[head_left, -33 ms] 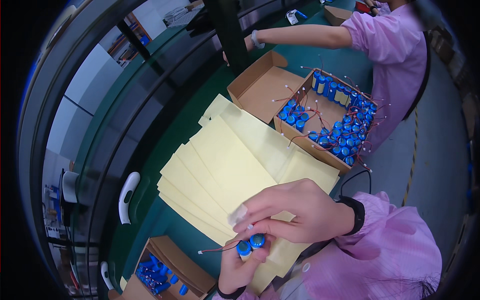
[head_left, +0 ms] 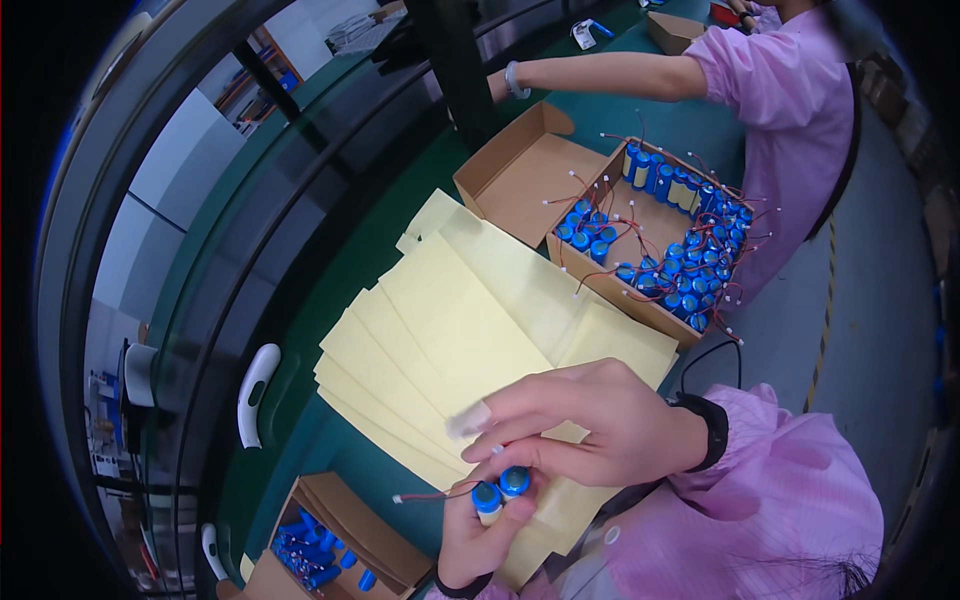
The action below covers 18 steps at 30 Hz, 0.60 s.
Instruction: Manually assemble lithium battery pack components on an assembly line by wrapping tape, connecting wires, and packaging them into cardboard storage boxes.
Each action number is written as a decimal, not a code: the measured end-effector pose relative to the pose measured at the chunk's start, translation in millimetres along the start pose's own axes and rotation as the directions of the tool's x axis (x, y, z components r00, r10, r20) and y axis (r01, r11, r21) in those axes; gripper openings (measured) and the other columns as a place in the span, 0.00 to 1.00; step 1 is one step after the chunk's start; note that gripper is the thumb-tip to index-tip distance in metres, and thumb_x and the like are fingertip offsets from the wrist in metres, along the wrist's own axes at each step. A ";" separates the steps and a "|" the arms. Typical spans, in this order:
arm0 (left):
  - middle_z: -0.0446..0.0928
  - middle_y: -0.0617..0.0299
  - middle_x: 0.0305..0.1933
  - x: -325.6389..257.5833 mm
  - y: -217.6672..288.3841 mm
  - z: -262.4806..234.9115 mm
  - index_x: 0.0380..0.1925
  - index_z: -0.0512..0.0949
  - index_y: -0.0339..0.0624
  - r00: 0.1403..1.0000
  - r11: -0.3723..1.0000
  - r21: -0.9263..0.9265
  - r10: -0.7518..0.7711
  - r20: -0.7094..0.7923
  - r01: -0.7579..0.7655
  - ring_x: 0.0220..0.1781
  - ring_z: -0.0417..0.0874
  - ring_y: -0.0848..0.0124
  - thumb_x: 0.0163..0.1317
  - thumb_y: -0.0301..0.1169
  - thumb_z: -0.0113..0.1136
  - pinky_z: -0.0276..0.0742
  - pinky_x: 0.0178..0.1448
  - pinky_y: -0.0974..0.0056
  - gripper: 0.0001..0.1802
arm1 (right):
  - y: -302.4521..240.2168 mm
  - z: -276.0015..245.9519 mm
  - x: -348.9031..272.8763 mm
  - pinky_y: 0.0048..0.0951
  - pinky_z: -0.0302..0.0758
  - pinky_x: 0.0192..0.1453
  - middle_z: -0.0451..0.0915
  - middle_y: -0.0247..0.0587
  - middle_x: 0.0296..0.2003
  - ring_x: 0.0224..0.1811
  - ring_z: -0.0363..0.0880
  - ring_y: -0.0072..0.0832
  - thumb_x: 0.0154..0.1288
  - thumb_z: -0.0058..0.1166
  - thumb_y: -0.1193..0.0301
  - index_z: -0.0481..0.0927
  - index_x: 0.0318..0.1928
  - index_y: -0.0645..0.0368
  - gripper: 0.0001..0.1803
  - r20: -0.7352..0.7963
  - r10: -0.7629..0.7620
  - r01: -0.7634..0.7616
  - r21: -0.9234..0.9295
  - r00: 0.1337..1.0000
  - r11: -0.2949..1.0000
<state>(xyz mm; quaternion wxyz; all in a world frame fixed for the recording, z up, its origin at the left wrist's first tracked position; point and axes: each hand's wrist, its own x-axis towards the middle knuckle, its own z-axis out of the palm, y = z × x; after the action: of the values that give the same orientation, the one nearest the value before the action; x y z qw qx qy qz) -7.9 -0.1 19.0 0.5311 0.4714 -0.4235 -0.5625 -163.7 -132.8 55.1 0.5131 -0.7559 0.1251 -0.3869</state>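
A blue two-cell battery pack [head_left: 515,482] stands upright in my left hand [head_left: 478,545], whose fingers and thumb are wrapped round it. From the pack a thin red and black lead runs left to a small white connector [head_left: 398,498]. Directly above, my right hand [head_left: 600,420] reaches across with its thumb and fingers close together beside the top of the cells. A tiny white piece shows between them, too small to name. The right index finger wears a whitish finger cot [head_left: 468,420]. Below both hands lie fanned sheets of pale yellow paper [head_left: 440,330].
An open cardboard box [head_left: 640,305] with many wired blue battery packs stands at the far right. Another cardboard box [head_left: 350,520] of blue cells is at the near left. A co-worker's arm [head_left: 610,75] stretches over the green table [head_left: 350,450]. A conveyor frame runs along the left.
My right index finger has lifted slightly up and to the left. The lead's connector has shifted a little left and up. The co-worker's hand has moved slightly.
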 end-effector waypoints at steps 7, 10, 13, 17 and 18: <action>0.75 0.67 0.32 -5.2 -5.8 0.1 0.41 0.75 0.35 0.983 0.986 0.046 -0.154 -0.095 0.159 0.34 0.76 0.78 0.67 0.31 0.61 0.71 0.38 0.71 0.11 | -3.5 -0.5 2.2 0.24 0.81 0.37 0.87 0.37 0.35 0.35 0.87 0.28 0.68 0.56 0.75 0.70 0.66 0.55 0.26 0.082 0.150 -0.146 -0.050 0.985 0.988; 0.76 0.63 0.38 -1.4 -11.9 3.4 0.45 0.75 0.34 0.991 0.964 0.232 -0.130 -0.027 0.132 0.39 0.78 0.75 0.65 0.27 0.62 0.73 0.42 0.69 0.12 | -0.7 5.6 1.5 0.27 0.81 0.37 0.87 0.37 0.34 0.34 0.87 0.32 0.70 0.54 0.72 0.66 0.68 0.52 0.27 0.212 0.184 -0.182 -0.030 0.960 0.983; 0.77 0.56 0.44 1.4 -10.0 5.6 0.46 0.74 0.33 0.994 0.942 0.336 -0.023 0.107 -0.014 0.47 0.80 0.67 0.63 0.24 0.62 0.75 0.48 0.65 0.13 | 9.8 9.7 -2.9 0.29 0.81 0.37 0.87 0.36 0.34 0.33 0.87 0.35 0.72 0.52 0.69 0.64 0.70 0.49 0.28 0.310 0.128 -0.121 -0.042 0.942 0.992; 0.77 0.57 0.45 1.1 -6.0 1.8 0.48 0.74 0.33 0.980 0.946 0.303 -0.156 0.126 0.112 0.48 0.80 0.67 0.62 0.23 0.62 0.75 0.50 0.64 0.14 | 3.5 4.2 0.0 0.29 0.80 0.39 0.87 0.38 0.34 0.34 0.87 0.36 0.72 0.53 0.68 0.62 0.70 0.49 0.29 0.400 0.114 -0.150 0.060 0.910 0.987; 0.77 0.56 0.46 0.1 -6.0 -0.1 0.48 0.74 0.33 0.963 0.949 0.255 -0.229 0.140 0.188 0.48 0.80 0.67 0.62 0.23 0.61 0.75 0.50 0.64 0.15 | 3.8 4.9 0.1 0.29 0.80 0.39 0.87 0.38 0.34 0.34 0.87 0.36 0.72 0.53 0.68 0.62 0.70 0.49 0.29 0.399 0.113 -0.149 0.060 0.910 0.987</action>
<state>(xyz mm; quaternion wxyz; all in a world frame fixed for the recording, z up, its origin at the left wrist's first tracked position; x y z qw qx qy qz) -8.9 0.2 13.1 0.3703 0.5252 -0.4789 -0.5981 -159.3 -131.2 50.9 0.5857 -0.7846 0.0521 -0.1966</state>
